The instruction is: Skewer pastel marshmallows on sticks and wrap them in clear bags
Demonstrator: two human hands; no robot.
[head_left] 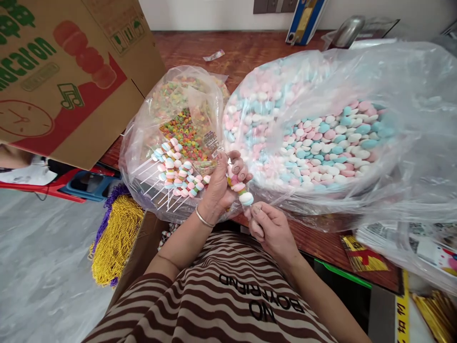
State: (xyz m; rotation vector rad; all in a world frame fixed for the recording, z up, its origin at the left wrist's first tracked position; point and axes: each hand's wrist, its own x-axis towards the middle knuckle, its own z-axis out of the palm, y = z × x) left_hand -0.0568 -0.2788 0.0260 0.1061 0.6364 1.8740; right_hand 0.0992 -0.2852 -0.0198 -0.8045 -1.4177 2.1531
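Note:
My left hand (pixel 218 185), a bracelet on its wrist, is closed around a candy skewer (pixel 237 183) of pastel and coloured pieces, apparently in clear film. The fingers of my right hand (pixel 272 227) pinch the lower end of that skewer, just below a white and blue piece. Several finished candy skewers (pixel 177 171) lie piled left of my left hand, their white sticks pointing toward the lower left. Beneath them is a clear bag of small coloured candies (pixel 185 131). To the right, a large open bag holds pink, white and blue candies (pixel 326 147).
A cardboard box (pixel 71 71) stands at the upper left on the reddish wooden table (pixel 243 50). Gold and purple beaded strands (pixel 116 233) hang at the lower left. Gold packets (pixel 364 252) and white packaging (pixel 403 245) lie at the right front edge. A blue box (pixel 306 21) leans at the back.

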